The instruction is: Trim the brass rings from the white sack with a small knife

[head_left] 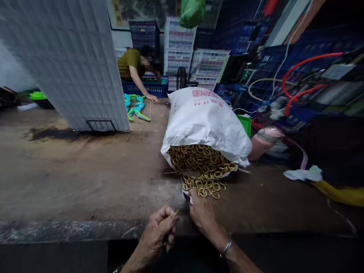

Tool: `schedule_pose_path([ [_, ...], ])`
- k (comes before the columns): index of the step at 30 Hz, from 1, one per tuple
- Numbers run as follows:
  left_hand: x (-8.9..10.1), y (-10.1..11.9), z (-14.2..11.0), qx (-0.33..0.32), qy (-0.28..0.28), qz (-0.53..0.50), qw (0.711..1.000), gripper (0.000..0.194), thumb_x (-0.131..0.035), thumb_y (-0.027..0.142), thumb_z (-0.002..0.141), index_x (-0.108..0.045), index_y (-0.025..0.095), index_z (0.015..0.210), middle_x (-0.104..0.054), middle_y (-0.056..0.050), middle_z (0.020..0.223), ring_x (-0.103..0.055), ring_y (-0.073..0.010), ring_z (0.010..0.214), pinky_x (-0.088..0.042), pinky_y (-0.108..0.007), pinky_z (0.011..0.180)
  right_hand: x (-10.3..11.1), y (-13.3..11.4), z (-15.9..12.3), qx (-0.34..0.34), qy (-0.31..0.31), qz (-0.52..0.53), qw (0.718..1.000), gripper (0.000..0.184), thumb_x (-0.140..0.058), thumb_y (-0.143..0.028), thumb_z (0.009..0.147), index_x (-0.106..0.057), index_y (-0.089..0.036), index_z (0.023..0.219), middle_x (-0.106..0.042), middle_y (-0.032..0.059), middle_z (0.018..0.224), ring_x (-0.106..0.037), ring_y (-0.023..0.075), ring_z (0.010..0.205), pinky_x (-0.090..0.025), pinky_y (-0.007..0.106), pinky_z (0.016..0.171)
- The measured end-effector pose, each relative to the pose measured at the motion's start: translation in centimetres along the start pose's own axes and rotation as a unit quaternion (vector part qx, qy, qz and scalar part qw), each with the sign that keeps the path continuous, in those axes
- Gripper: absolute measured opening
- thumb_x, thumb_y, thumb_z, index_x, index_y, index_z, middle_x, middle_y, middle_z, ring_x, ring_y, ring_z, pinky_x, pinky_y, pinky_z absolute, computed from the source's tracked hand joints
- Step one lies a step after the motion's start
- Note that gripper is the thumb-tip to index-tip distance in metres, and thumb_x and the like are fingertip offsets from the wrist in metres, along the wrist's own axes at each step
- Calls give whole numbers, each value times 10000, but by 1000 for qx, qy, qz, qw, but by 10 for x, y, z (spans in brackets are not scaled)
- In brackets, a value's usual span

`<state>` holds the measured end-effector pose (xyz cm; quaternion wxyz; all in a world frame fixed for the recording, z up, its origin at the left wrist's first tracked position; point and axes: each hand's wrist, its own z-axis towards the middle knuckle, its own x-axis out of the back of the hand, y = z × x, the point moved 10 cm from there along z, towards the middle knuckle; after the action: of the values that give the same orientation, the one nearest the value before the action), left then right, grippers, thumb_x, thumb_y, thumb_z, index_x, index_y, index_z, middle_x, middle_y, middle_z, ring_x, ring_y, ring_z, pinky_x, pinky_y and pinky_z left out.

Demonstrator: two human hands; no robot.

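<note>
A white woven sack (204, 117) with red print lies on its side, its mouth facing me. Many gold-coloured rings (196, 157) fill the mouth and spill onto the worktable (113, 182). Close to the table's front edge, my left hand (159, 231) is closed, pinching a gold ring (176, 212) between thumb and fingers; only the ring's edge shows. My right hand (203, 212) is just in front of the spilled rings. Its fingers are closed around a small dark-tipped tool (186, 196), blurred and mostly hidden by the hand.
A tall grey corrugated panel (85, 68) stands on the table at left. Beyond it, a co-worker (131, 66) leans over a blue crate (155, 90), one hand near blue-green plastic pieces (138, 106). A pink bottle (265, 142) and red hoses (290, 81) are at right.
</note>
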<state>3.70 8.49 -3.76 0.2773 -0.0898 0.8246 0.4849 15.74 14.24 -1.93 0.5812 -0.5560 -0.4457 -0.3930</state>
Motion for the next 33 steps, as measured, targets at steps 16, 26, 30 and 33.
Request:
schedule_pose_path([
  [16, 10, -1, 12, 25, 18, -123, 992, 202, -570, 265, 741, -527, 175, 916, -544, 6, 654, -470, -76, 463, -305, -153, 342, 25, 13, 30, -18, 78, -41, 996, 159, -461, -110, 777, -522, -201, 892, -646, 9, 684, -570, 132, 583, -200, 254, 519],
  [26, 10, -4, 17, 35, 23, -133, 990, 194, -663, 275, 691, -536, 129, 681, -544, -8, 654, -477, -62, 503, -313, -142, 364, 23, 13, 30, -9, 70, -37, 997, 148, -442, -110, 783, -543, -193, 851, -636, 20, 666, -567, 141, 588, -202, 257, 518],
  [30, 11, -3, 19, 37, 25, -133, 990, 195, -692, 219, 654, -540, 146, 753, -541, 4, 656, -499, -69, 522, -299, -134, 358, 20, 19, 30, -18, 78, -2, 997, 160, -426, -107, 780, -542, -186, 857, -641, 34, 684, -563, 145, 591, -223, 252, 528],
  [33, 10, -2, 21, 34, 27, -122, 992, 232, -707, 209, 625, -545, 143, 777, -542, 5, 660, -507, -71, 531, -308, -134, 361, 23, 21, 30, -15, 85, 77, 993, 143, -406, -158, 790, -531, -182, 855, -623, 36, 698, -545, 146, 608, -260, 245, 547],
])
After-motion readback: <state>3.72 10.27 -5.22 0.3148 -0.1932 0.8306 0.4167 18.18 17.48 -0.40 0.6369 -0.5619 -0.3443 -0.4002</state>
